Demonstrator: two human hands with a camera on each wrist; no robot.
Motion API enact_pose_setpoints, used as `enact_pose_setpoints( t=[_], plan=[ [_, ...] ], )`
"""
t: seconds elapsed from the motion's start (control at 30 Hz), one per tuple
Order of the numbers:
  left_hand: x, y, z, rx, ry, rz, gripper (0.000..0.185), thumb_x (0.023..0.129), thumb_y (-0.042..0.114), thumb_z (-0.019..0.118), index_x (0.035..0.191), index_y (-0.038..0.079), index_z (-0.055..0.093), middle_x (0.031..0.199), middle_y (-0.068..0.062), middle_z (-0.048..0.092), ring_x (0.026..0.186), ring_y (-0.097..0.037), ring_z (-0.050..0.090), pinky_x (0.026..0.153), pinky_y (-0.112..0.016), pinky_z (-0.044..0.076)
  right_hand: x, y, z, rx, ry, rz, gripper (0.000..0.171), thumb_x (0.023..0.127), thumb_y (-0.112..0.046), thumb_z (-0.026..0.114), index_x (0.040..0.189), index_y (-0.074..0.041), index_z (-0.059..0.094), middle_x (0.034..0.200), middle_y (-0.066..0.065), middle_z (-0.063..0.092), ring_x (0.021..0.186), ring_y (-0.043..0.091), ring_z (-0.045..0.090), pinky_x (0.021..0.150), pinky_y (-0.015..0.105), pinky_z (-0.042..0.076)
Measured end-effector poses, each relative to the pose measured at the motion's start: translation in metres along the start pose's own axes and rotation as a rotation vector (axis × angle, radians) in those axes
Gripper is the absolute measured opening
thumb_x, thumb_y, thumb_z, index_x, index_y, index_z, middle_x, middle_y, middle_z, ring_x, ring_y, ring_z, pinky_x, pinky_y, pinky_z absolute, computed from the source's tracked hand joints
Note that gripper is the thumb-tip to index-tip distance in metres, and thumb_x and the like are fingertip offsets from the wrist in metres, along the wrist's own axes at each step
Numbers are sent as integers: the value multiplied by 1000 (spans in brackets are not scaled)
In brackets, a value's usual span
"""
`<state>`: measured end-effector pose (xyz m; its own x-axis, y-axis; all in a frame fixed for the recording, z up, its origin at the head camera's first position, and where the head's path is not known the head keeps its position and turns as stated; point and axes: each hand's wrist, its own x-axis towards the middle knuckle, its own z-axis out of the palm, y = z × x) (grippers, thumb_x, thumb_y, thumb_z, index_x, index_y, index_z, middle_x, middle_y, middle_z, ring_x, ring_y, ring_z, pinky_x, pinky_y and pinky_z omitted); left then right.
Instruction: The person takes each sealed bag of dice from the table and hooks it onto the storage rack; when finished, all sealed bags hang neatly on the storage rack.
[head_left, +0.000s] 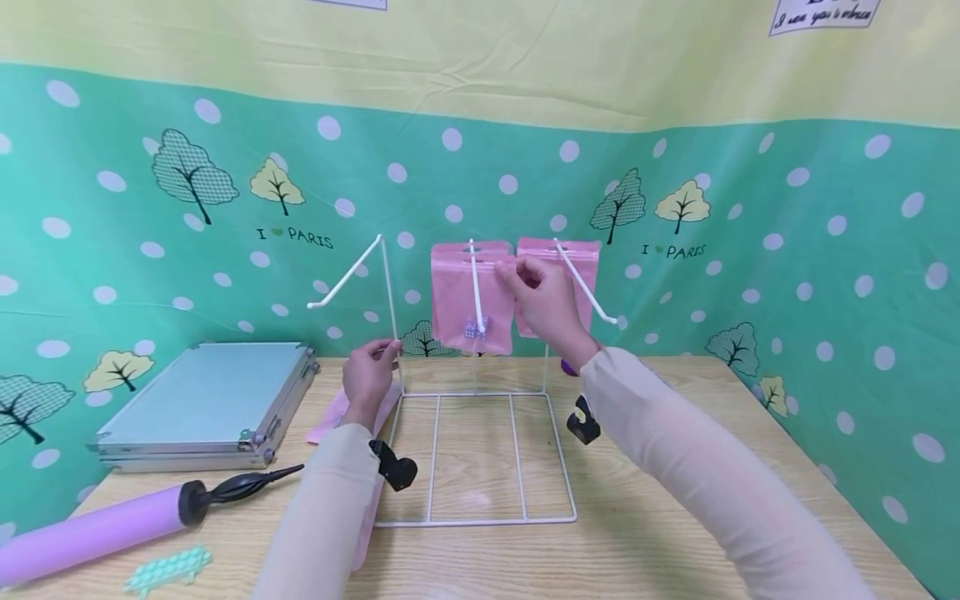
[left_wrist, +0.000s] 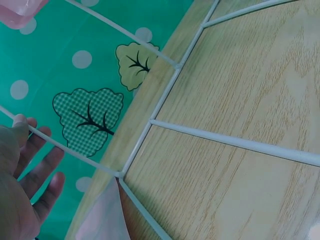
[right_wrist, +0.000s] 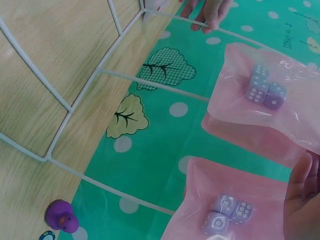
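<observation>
My left hand (head_left: 367, 379) pinches the white wire rack (head_left: 472, 394), my right hand (head_left: 546, 302) a pink dice pouch (head_left: 456, 307), seemingly being hung; gentle release next.

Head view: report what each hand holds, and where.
Left hand: the left rack upright, lower half. Right hand: the middle pink bag, upper right corner.
</observation>
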<state>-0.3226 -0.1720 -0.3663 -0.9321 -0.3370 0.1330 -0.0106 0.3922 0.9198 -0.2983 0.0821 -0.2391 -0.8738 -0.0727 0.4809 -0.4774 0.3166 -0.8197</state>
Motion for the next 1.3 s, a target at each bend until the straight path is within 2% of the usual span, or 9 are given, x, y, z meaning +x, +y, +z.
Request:
enact_pose_setpoints(
  t=[0.27,0.37,0.53,0.63,0.8,1.03,1.3],
  plan=[
    [-1,0,1,6,1,9,33,106,30,57,125,5,69,122,-16,71,109,-34,70,100,-48,52,8,1,5,-55,40,48,30,101,-35,64,95,-6,69,82,5,62,72,16,52,63,25,47],
    [-1,0,1,4,1,7,32,106,29,57,125,6,69,122,-16,71,109,-34,70,99,-48,52,9,0,7,-81,55,61,31,101,-35,65,92,-6,68,80,6,61,67,15,51,57,23,45],
    [-2,0,2,10,1,0,32,107,29,56,125,6,69,123,-16,70,110,-34,70,99,-47,52,10,-3,9,-185,86,68,36,100,-40,65,84,-8,65,70,4,56,56,13,44,46,21,35],
    [-2,1,1,13,4,-3,32,106,29,57,125,6,69,124,-16,70,110,-34,70,100,-47,52,11,-5,10,-268,112,68,39,100,-43,65,80,-10,63,67,2,54,55,13,43,46,22,32],
    [-2,1,1,18,3,-10,32,107,29,56,126,7,69,125,-16,70,111,-34,70,101,-47,51,13,-5,12,-354,146,73,38,98,-46,65,80,-13,65,69,2,59,56,15,48,48,25,36],
    [-3,1,0,8,-5,-20,34,107,31,56,126,7,68,125,-16,69,112,-34,69,101,-47,50,14,-5,14,-394,168,105,41,97,-51,64,79,-14,64,70,2,63,51,14,50,45,25,37],
    [-3,1,-1,19,-3,-14,35,106,32,56,127,7,68,125,-16,70,111,-34,69,103,-48,49,13,-8,15,-383,150,209,51,96,-57,62,69,-14,57,57,-1,53,41,12,46,39,22,30]
  ],
)
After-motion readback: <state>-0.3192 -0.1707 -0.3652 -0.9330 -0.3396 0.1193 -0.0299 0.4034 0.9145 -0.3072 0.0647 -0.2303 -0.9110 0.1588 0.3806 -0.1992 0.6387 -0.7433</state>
